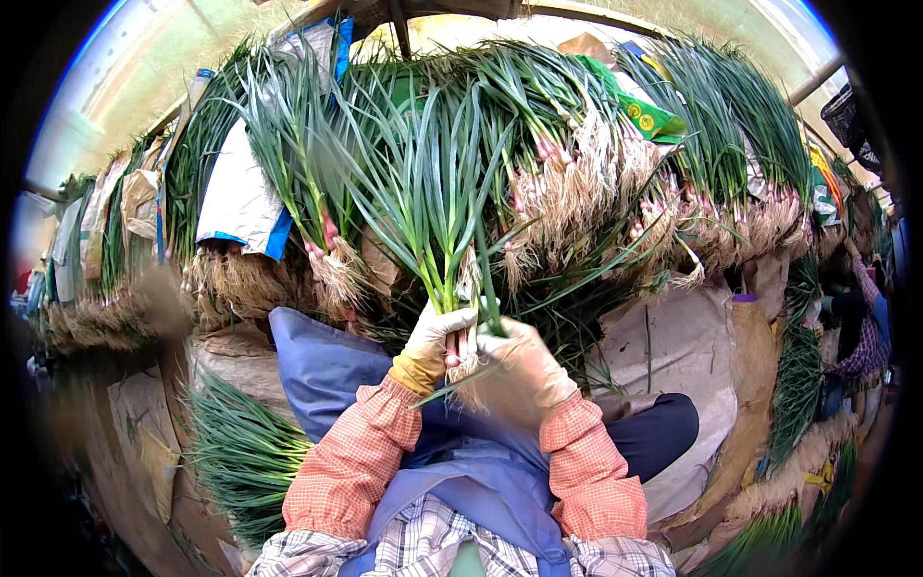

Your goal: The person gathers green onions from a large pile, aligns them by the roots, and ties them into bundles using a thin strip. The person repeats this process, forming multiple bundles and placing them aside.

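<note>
In front of my lap, my left hand (437,341), in a pale glove with a yellow cuff, is closed round a small bunch of green onions (440,226). Their long leaves fan upward and away, while the pink bulbs and stringy roots hang below the fingers. Beside it on the right, my gloved right hand (529,361) is closed, a little blurred by motion. A dark green onion leaf (487,284) runs into its fingers, and its thumb side is close to the held stems. Part of its grip is hidden.
Ahead lies a long, waist-high heap of green onions (586,163), roots toward me, with sacks (245,197) among them. Another bunch (240,447) rests by my left thigh. Brown sheeting (673,356) spreads at the right. Farther right, another person's checked sleeve (862,322) shows.
</note>
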A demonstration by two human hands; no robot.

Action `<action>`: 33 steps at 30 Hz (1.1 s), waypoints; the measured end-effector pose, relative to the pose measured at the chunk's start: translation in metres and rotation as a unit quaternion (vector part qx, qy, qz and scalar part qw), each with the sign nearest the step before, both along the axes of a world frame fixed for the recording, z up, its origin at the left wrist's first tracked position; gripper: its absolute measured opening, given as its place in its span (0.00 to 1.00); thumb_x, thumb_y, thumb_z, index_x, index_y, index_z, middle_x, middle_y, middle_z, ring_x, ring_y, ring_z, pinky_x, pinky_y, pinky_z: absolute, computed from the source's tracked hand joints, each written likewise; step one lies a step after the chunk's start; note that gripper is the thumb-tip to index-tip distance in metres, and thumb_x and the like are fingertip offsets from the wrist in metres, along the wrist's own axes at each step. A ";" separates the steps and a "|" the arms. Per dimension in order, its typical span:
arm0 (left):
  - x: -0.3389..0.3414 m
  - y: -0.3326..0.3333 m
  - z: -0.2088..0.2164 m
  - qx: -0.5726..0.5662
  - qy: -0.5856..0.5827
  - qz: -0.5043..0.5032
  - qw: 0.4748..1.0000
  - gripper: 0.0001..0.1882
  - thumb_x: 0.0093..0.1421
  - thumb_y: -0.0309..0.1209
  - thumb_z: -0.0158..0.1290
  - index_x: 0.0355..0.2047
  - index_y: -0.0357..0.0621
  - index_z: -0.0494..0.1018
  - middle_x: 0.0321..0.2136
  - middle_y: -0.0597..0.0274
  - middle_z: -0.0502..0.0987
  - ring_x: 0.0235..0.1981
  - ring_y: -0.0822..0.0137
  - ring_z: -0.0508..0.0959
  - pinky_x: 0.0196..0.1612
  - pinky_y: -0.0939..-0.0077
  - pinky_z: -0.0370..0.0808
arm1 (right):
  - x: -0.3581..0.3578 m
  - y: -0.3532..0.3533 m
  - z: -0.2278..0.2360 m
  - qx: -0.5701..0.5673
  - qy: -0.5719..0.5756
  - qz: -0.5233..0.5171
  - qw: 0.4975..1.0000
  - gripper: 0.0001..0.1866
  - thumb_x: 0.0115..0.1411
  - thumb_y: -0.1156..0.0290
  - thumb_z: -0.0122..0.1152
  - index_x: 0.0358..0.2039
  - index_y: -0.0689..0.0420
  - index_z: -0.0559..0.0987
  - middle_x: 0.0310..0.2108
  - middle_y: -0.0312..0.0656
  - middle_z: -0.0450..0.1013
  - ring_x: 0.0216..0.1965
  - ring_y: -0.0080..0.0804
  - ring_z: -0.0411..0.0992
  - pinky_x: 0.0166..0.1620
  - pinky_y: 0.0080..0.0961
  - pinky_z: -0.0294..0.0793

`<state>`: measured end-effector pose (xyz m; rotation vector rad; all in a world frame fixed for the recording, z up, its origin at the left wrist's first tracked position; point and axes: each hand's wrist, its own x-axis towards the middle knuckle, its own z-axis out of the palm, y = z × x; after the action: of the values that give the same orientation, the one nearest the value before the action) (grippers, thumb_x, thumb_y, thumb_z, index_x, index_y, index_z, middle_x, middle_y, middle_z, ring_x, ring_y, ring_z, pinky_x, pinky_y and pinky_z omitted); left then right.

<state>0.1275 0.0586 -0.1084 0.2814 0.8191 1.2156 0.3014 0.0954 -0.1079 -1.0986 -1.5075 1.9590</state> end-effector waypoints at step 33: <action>0.005 -0.028 -0.018 0.007 -0.187 0.070 0.980 0.06 0.58 0.26 0.56 0.30 0.38 0.70 0.24 0.61 0.72 0.22 0.66 0.73 0.29 0.72 0.74 | -0.008 0.036 0.019 -0.186 0.599 -0.088 0.774 0.04 0.56 0.76 0.55 0.32 0.60 0.71 0.23 0.38 0.70 0.17 0.22 0.68 0.17 0.19 0.67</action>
<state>0.1323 0.0303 -0.1263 0.0025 0.5089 1.3549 0.2929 0.1312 -0.0884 0.0697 -0.3051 2.1134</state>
